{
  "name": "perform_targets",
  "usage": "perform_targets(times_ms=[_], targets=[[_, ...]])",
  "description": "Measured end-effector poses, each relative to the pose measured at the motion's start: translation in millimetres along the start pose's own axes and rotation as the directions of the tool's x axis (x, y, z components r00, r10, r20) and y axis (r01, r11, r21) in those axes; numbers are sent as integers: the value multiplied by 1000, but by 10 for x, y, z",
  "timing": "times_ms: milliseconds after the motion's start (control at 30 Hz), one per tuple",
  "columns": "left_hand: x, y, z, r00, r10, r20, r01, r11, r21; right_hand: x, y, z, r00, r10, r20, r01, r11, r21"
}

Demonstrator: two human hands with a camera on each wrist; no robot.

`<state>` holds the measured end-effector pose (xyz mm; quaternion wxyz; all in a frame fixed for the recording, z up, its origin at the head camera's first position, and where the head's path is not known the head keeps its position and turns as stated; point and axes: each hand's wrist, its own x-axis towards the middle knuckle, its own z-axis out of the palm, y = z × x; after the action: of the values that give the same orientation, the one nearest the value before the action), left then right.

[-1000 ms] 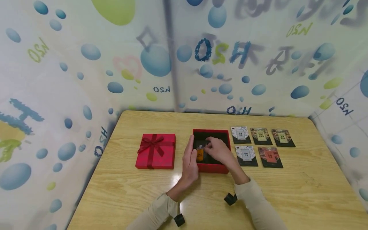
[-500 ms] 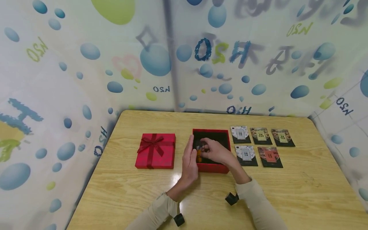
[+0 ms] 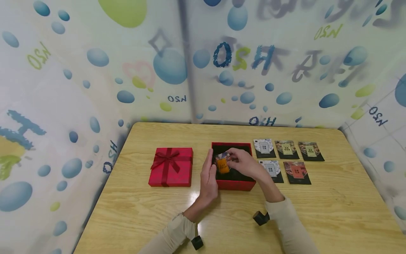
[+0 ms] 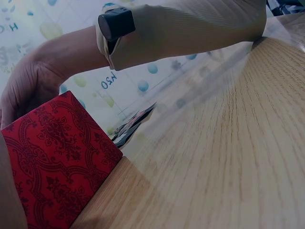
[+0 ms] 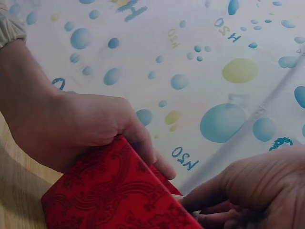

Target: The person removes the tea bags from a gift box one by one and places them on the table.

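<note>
In the head view, my right hand point(image 3: 245, 163) pinches a small packet point(image 3: 223, 165) by its upper right part. The packet is orange with dark print below and clear with dark bits above. It is tilted over the left side of an open red box point(image 3: 236, 185) with a black inside. My left hand point(image 3: 209, 180) rests along the box's left wall, its fingers straight. In the right wrist view, the left hand point(image 5: 90, 124) touches the patterned red wall, while the right fingertips are partly hidden behind the rim. The left wrist view shows the box's side point(image 4: 62, 167).
A red lid point(image 3: 160, 176) with a dark red ribbon bow lies left of the box. To its right, several flat black sachets with printed labels lie in two rows, among them a red-labelled sachet point(image 3: 298, 173). Patterned cloth walls point(image 3: 171, 67) border the wooden table point(image 3: 133, 218).
My right hand has lifted the orange packet, which was low in the box and partly covered by the fingers. The packet now shows more fully. The left hand stays at the box wall.
</note>
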<state>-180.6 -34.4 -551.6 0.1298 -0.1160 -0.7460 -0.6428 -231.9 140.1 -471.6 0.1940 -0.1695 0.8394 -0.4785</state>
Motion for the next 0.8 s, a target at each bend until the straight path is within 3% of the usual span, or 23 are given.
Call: perform_targets(times_ms=[233, 633, 800], targets=[[-4, 9, -1, 1000, -24, 7, 24, 1000, -4, -53, -44, -87, 998, -7, -60, 11, 998, 65], [-3, 2, 15, 1000, 7, 12, -6, 1000, -9, -166, -39, -239, 989, 5, -145, 12, 994, 112], [-3, -2, 8, 1000, -22, 8, 22, 1000, -9, -222, -15, -282, 983, 23, -182, -3, 994, 108]])
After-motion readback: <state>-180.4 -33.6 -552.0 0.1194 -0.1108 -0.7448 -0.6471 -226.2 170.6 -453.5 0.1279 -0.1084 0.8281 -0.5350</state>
